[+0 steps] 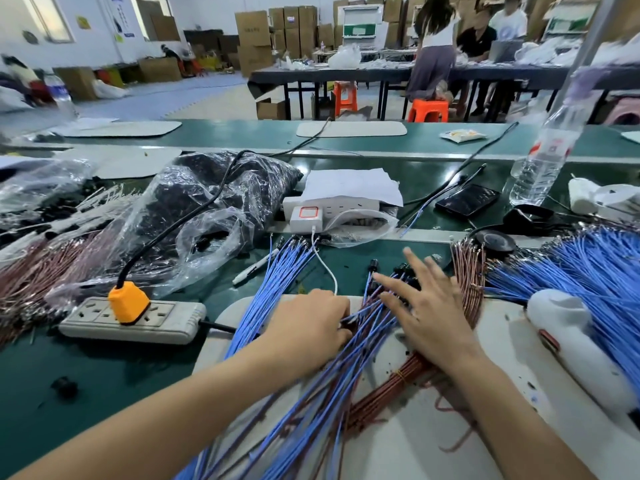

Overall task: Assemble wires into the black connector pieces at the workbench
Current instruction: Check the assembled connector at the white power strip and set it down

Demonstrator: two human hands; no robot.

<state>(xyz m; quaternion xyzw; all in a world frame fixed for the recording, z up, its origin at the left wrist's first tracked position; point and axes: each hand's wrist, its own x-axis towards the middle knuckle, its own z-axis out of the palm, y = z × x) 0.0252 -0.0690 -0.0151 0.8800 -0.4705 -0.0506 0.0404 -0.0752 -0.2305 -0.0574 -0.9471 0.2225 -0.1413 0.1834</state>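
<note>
Hands: 2, the left hand [311,323] and the right hand [426,313]. Power strips: 2, a grey power strip [173,323] and a white power strip [346,203]. Orange plug [128,301]: 1. Water bottles: 2, near bottle [542,161] and far bottle [60,93], the latter blurred. Phone [467,199]: 1. Marker pen [254,268]: 1. Orange stools: 2, left stool [346,98] and right stool [428,110]. Blue wires [284,271] and brown wires [469,271]: too many to count singly.

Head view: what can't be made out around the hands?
All in the head view:
- Left hand: fingertips hidden by its own back; hold unclear.
- Black connector pieces: tiny, blurred, partly behind the spread fingers of the right hand.
- Blue wires: near ends cut off by the bottom edge.
</note>
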